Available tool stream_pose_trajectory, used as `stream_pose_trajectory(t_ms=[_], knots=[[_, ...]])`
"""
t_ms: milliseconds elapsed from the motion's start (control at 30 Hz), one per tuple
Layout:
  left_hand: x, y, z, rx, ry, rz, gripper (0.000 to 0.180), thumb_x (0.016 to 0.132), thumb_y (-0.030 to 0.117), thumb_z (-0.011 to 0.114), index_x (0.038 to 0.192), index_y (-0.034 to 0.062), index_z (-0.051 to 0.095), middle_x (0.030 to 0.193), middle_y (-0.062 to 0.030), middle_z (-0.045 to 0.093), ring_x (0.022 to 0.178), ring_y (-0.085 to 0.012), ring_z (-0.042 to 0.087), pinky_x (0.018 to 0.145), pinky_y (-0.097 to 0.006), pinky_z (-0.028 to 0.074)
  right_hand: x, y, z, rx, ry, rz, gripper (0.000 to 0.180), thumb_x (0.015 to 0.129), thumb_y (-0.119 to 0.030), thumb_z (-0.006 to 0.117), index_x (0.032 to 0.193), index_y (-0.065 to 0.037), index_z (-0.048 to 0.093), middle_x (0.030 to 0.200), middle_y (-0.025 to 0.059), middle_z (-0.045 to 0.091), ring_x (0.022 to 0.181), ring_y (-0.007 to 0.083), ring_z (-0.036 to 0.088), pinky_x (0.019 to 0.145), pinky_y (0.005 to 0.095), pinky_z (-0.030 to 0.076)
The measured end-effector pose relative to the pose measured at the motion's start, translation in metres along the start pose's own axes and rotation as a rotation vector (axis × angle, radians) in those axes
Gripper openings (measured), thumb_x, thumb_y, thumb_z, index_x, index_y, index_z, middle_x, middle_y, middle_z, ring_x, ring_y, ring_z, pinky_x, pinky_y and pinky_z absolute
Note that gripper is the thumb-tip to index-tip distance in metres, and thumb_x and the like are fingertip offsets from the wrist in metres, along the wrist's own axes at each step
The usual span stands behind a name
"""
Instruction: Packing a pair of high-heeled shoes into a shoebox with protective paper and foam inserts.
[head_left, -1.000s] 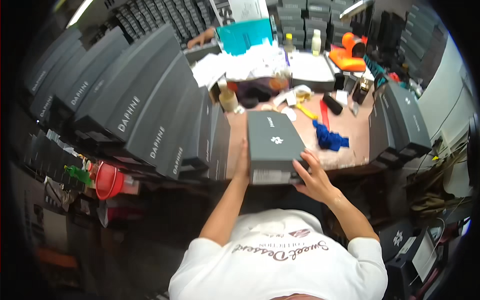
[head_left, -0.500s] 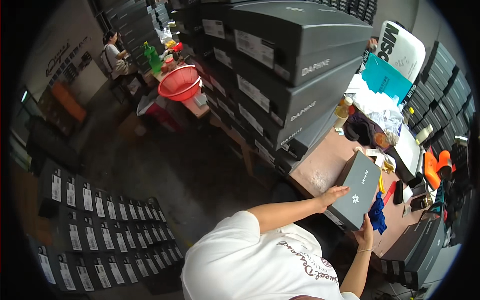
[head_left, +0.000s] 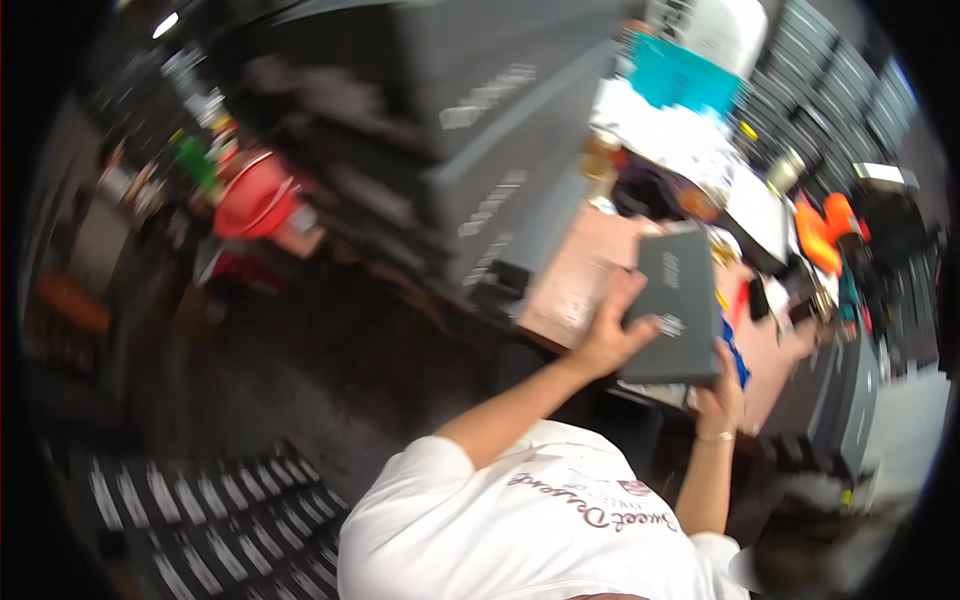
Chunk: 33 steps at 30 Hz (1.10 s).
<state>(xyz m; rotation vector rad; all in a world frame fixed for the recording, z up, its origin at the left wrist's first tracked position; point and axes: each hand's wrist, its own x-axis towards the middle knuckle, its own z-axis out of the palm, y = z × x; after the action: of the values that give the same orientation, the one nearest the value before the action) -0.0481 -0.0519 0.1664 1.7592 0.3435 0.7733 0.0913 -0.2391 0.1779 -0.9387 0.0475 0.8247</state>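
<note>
A dark grey lidded shoe box (head_left: 672, 290) is held between my hands over the worktable, with pale printing on its lid. My left hand (head_left: 612, 325) is at its left edge, thumb over the lid and fingers stretched along the side. At the near right corner my right hand (head_left: 721, 385) grips the box, its fingers partly hidden. A blue cloth (head_left: 736, 352) lies just beyond the right hand. The picture is smeared by motion.
A tall stack of dark shoe boxes (head_left: 500, 150) rises on the table's left. White wrapping (head_left: 650, 130), a turquoise box (head_left: 685, 75) and orange objects (head_left: 825, 232) crowd the back and right. More boxes (head_left: 220, 530) are stacked low at left; a red basket (head_left: 258, 200) stands further off.
The view has swung, shifting the surroundings leftward. The shoe box has turned more upright in the picture. My left hand's fingers have spread and moved up along its left edge; both hands stay on it.
</note>
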Motion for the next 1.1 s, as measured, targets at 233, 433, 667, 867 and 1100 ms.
stream_pose_trajectory(t_ms=[233, 433, 667, 867, 1100], knots=[[-0.002, -0.042, -0.06, 0.765, -0.187, -0.064, 0.062, 0.078, 0.028, 0.072, 0.128, -0.0011, 0.051, 0.132, -0.0253, 0.047, 0.131, -0.0439, 0.032, 0.107, -0.047, 0.029, -0.025, 0.085, 0.057, -1.326, -0.607, -0.526, 0.035, 0.084, -0.018, 0.066, 0.112, 0.001, 0.056, 0.111, 0.0196, 0.058, 0.102, 0.0341, 0.057, 0.089, 0.0387, 0.046], [-0.024, -0.109, -0.025, 0.865, -0.205, -0.064, 0.066, 0.078, 0.024, 0.072, 0.133, 0.0002, 0.045, 0.138, -0.0254, 0.04, 0.136, -0.0424, 0.024, 0.11, -0.048, 0.024, 0.008, 0.019, 0.001, -1.872, -0.002, -0.724, 0.066, 0.071, -0.01, 0.074, 0.131, -0.009, 0.047, 0.125, 0.0197, 0.049, 0.121, 0.041, 0.041, 0.101, 0.0463, 0.035], [0.034, -0.043, 0.03, 0.5, -0.528, 0.189, 0.06, 0.075, 0.016, 0.07, 0.131, 0.0105, 0.049, 0.129, -0.0186, 0.048, 0.124, -0.0361, 0.041, 0.107, -0.05, 0.028, 0.045, 0.04, -0.017, -1.452, -0.072, -0.559, 0.019, 0.08, -0.011, 0.068, 0.096, -0.002, 0.062, 0.107, 0.0127, 0.062, 0.108, 0.0307, 0.056, 0.095, 0.0376, 0.042], [0.042, -0.044, 0.002, -0.016, 0.174, -0.015, 0.032, 0.077, -0.011, 0.061, 0.107, 0.0013, 0.059, 0.1, -0.0081, 0.059, 0.096, -0.0175, 0.056, 0.086, -0.03, 0.045, 0.044, -0.013, 0.007, -0.917, -0.001, -0.569, 0.022, 0.091, -0.003, 0.054, 0.112, 0.0, 0.059, 0.101, 0.0054, 0.064, 0.093, 0.0116, 0.059, 0.084, 0.0258, 0.047], [0.023, -0.08, -0.029, 1.033, -0.423, -0.053, 0.07, 0.071, 0.013, 0.073, 0.135, 0.0078, 0.044, 0.146, -0.0238, 0.024, 0.138, -0.0415, 0.018, 0.107, -0.062, 0.018, 0.134, 0.009, -0.038, -2.115, -0.073, -0.678, 0.032, 0.082, -0.018, 0.059, 0.113, -0.009, 0.055, 0.093, 0.0128, 0.065, 0.09, 0.0301, 0.062, 0.099, 0.0628, 0.027]])
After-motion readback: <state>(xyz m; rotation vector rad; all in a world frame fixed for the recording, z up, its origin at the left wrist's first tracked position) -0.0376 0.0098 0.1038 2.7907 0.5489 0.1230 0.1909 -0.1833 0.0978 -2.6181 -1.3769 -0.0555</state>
